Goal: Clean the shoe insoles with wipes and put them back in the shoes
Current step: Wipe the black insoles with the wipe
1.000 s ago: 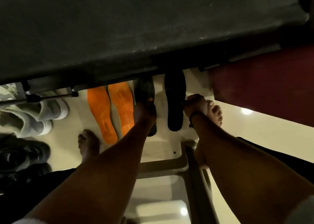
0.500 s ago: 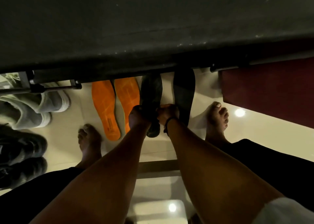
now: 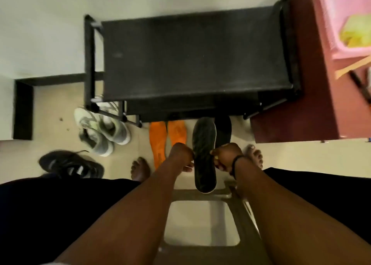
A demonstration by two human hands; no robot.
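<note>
A dark insole (image 3: pixel 204 156) with a pale rim is lifted above the floor between my hands. My left hand (image 3: pixel 181 156) grips its left edge and my right hand (image 3: pixel 226 156), with a black wristband, grips its right edge. A second dark insole (image 3: pixel 223 132) lies on the floor behind it, partly hidden. Two orange insoles (image 3: pixel 160 142) lie side by side on the floor to the left. A pair of grey-white sneakers (image 3: pixel 102 132) and a black shoe (image 3: pixel 70 165) sit further left. No wipe is visible.
A black shoe rack (image 3: pixel 192 57) stands ahead against the wall. A dark red cabinet (image 3: pixel 313 96) with a pink basket (image 3: pixel 345 19) on top is at right. My bare feet (image 3: pixel 140 169) rest on the tiled floor, and a pale plastic stool (image 3: pixel 200 224) is between my legs.
The camera has risen and pulled back, showing the whole rack. Both hands have lifted one dark insole off the floor toward me.
</note>
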